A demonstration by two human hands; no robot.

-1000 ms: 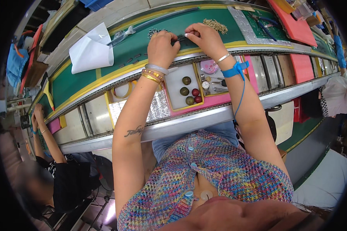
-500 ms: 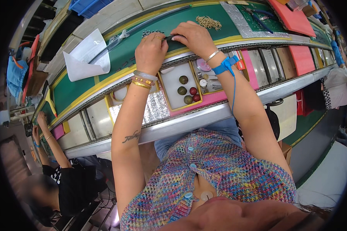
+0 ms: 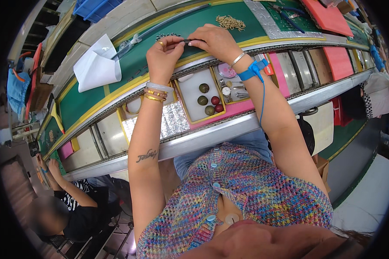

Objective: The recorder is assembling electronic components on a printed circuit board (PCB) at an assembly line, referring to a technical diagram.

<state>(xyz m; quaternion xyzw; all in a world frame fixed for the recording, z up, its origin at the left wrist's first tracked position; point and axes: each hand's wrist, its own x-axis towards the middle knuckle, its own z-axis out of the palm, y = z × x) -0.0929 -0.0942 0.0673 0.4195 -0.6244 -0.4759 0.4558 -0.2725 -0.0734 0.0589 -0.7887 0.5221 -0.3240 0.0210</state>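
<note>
My left hand [image 3: 163, 60] and my right hand [image 3: 214, 42] meet over the green mat [image 3: 129, 58]. Between their fingertips is a small, thin dark piece [image 3: 187, 41], too small to name. My left thumb and forefinger pinch its left end, and my right fingers are closed round the other end. Just beyond my left hand lies a pile of small dark and silvery parts [image 3: 166, 35]. Past my right hand is a heap of small brass-coloured pins [image 3: 230, 23]. Several short dark pieces [image 3: 137, 72] lie on the mat, left of my left wrist.
White paper [image 3: 97, 69] lies at the left, beside a long dark bundle [image 3: 160, 26]. Below my hands, a yellow-edged tray [image 3: 192, 110] holds green and red balls; a watch [image 3: 226, 91] sits beside it. Pliers [image 3: 289, 18] lie far right. A co-worker [image 3: 80, 203] sits lower left.
My left hand has shifted slightly left and its fingers have drawn back, so the dark piece shows more. My right hand stays nearly in place. The co-worker's hands have moved nearer their body.
</note>
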